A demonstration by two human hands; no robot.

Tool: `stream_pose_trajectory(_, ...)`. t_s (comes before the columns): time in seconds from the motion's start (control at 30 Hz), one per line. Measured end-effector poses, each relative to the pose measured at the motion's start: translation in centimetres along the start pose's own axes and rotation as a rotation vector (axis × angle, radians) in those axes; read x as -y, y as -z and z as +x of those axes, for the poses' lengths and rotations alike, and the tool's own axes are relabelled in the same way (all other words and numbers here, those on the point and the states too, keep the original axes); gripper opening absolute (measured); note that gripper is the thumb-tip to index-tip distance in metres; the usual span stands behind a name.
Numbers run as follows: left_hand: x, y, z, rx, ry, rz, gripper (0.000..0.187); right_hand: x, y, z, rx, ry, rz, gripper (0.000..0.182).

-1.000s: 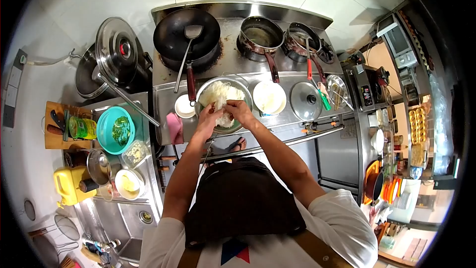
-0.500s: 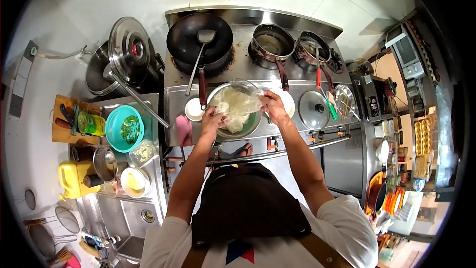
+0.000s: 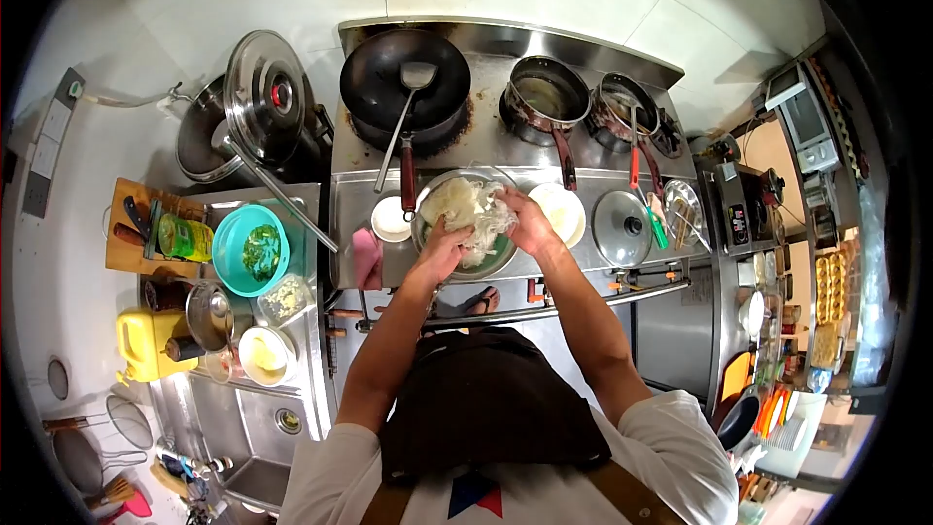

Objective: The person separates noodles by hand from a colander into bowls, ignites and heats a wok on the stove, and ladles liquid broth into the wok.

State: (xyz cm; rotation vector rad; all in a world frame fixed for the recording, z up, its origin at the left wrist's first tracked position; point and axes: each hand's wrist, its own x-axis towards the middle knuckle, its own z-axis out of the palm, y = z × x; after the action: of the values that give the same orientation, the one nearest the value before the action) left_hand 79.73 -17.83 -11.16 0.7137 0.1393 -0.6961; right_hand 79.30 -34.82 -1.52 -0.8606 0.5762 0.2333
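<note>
A bundle of pale, translucent noodles (image 3: 465,206), like rice vermicelli or glass noodles, is gathered over a round metal bowl (image 3: 484,273) on the steel counter. My left hand (image 3: 448,247) has its fingers curled into the bundle from the left. From the other side my right hand (image 3: 526,221) grips the noodles too, close to the left. Loose strands hang between them. Part of the bowl's inside is hidden by the bundle and my hands. Small white bowls stand either side, one at the left (image 3: 389,222) and a larger one at the right (image 3: 561,216).
Behind the bowl, a wok (image 3: 403,87) with a spatula and two saucepans (image 3: 547,97) sit on the stove, handles pointing toward me. A glass lid (image 3: 623,229) lies right. To the left are a turquoise basin (image 3: 225,251) with greens, a yellow jug (image 3: 146,345) and a sink (image 3: 236,425).
The noodles were spread between my hands. Now my hands are closer together and the noodles are bunched between them. The whole view has shifted slightly.
</note>
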Motion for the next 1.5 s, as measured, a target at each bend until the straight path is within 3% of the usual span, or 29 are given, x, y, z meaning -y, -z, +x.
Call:
stream_pose_trajectory(0.17, -0.9, 1.2, -0.4, -0.166, -0.021, 0.054, 0.049, 2.0, 0.7, -0.4, 0.161, 0.091, -0.09, 0.011)
stream_pose_trajectory(0.3, -0.5, 1.4, -0.1, -0.188, -0.067, 0.055, 0.048, 3.8, -1.2, -2.0, 0.019, 0.174, -0.07, 0.009)
stream_pose_trajectory(0.37, -0.4, 1.5, -0.3, -0.265, -0.073, 0.078, 0.047, 4.1, -0.6, -1.5, 0.095, 0.184, -0.084, 0.013)
stream_pose_trajectory(0.47, -0.5, 1.4, -0.5, -0.112, -0.112, -0.044, 0.043, 2.1, -0.1, -0.3, 0.022, 0.119, -0.43, 0.027)
stream_pose_trajectory(0.57, -0.9, -0.1, -0.4, -0.158, -0.026, -0.192, 0.039, -2.0, 0.2, 0.5, -0.115, 0.051, -0.596, 0.042)
stream_pose_trajectory(0.63, 0.2, 0.6, 0.1, -0.189, -0.027, -0.047, 0.035, -3.7, 0.4, 1.3, 0.061, 0.032, -0.753, 0.044)
stream_pose_trajectory(0.7, 0.9, 1.2, 0.0, -0.091, -0.089, 0.072, 0.032, -4.7, 0.3, 1.7, -0.014, 0.09, -0.832, 0.036)
stream_pose_trajectory(0.8, 1.0, 2.0, -0.1, -0.203, -0.062, 0.09, 0.026, -4.9, 1.7, 2.4, 0.039, 0.188, -0.954, 0.033)
stream_pose_trajectory(0.9, 1.0, 2.5, 0.0, -0.281, -0.102, 0.107, 0.023, -4.2, 2.1, 2.4, -0.007, 0.144, -0.759, 0.03)
stream_pose_trajectory(0.97, 1.8, 3.8, 0.3, -0.345, -0.141, 0.082, 0.022, -3.7, 2.5, 1.9, -0.01, 0.241, -0.452, 0.035)
stream_pose_trajectory(1.07, 2.4, 4.8, 0.9, -0.256, -0.24, 0.081, 0.021, -0.9, 1.4, 0.3, -0.091, 0.204, -0.347, 0.026)
stream_pose_trajectory(1.1, 2.4, 4.3, 0.9, -0.339, -0.233, 0.066, 0.021, -0.2, 1.9, 0.5, -0.093, 0.208, -0.347, 0.026)
stream_pose_trajectory(1.17, 2.1, 3.7, 0.8, -0.419, -0.226, 0.051, 0.021, 1.3, 1.4, -0.1, 0.061, 0.199, -0.157, 0.026)
stream_pose_trajectory(1.2, 1.8, 3.6, 0.6, -0.388, -0.221, 0.026, 0.023, 2.1, 1.3, -0.6, 0.167, 0.187, -0.054, 0.038)
stream_pose_trajectory(1.33, 2.5, 4.9, 1.3, -0.305, -0.245, 0.002, 0.028, 4.1, 1.0, -1.5, 0.122, 0.242, -0.097, 0.037)
stream_pose_trajectory(1.5, 2.1, 4.1, 1.1, -0.365, -0.215, 0.068, 0.03, 4.0, 0.1, -2.0, 0.199, 0.274, -0.007, 0.033)
